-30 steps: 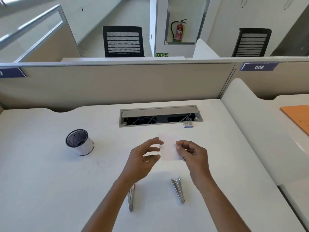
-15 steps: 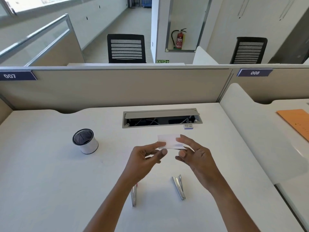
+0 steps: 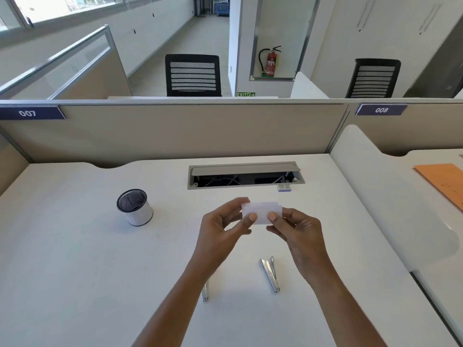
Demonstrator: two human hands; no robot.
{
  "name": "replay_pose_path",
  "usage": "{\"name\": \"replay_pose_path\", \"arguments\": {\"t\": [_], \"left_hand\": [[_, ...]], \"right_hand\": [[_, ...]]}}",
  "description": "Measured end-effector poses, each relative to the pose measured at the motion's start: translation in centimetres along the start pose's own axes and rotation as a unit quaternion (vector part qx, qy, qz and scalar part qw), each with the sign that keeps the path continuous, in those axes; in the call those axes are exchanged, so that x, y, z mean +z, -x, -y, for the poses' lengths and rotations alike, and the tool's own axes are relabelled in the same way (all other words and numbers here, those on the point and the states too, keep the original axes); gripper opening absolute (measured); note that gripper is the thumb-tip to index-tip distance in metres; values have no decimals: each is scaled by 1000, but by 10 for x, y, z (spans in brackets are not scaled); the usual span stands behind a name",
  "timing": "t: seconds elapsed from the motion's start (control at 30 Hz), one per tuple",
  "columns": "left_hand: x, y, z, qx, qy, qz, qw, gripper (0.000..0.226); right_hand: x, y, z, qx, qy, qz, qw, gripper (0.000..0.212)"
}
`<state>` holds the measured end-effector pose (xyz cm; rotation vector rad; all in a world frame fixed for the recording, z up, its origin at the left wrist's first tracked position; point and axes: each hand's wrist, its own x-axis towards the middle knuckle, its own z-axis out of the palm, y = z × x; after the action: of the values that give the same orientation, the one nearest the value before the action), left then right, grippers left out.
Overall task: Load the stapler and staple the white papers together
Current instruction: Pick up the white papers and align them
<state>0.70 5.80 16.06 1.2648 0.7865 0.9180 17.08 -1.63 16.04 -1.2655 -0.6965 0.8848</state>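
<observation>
Small white papers (image 3: 261,212) are held up above the middle of the white desk (image 3: 75,259). My left hand (image 3: 220,231) pinches their left edge and my right hand (image 3: 298,234) pinches the lower right edge. A metal stapler (image 3: 270,273) lies on the desk below my right hand, its jaws slightly apart. A second stapler (image 3: 205,291) lies under my left forearm, mostly hidden. A small staple box (image 3: 284,188) sits near the cable slot.
A white pen cup (image 3: 135,207) with a dark mesh inside stands at the left. An open cable tray (image 3: 244,174) is set in the desk's back edge. A beige partition rises behind it. An orange folder (image 3: 443,182) lies on the neighbouring desk at right.
Both hands shifted the papers: from upright, then nearly flat, to raised facing me again with both thumbs on the lower edge. The staplers have not moved on the desk.
</observation>
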Motion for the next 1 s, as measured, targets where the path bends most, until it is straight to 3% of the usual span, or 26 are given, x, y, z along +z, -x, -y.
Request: {"name": "replay_pose_path", "arguments": {"t": [0.1, 0.57, 1.0], "left_hand": [[1, -1, -2, -4, 7, 7, 1000, 42], [1, 3, 4, -23, -10, -7, 1000, 19], [1, 6, 6, -20, -25, -38, 999, 17]], "right_hand": [[1, 3, 0, -6, 18, 2, 1000, 12], [2, 13, 2, -26, 63, 4, 998, 40], [3, 15, 2, -32, 94, -7, 995, 19]]}}
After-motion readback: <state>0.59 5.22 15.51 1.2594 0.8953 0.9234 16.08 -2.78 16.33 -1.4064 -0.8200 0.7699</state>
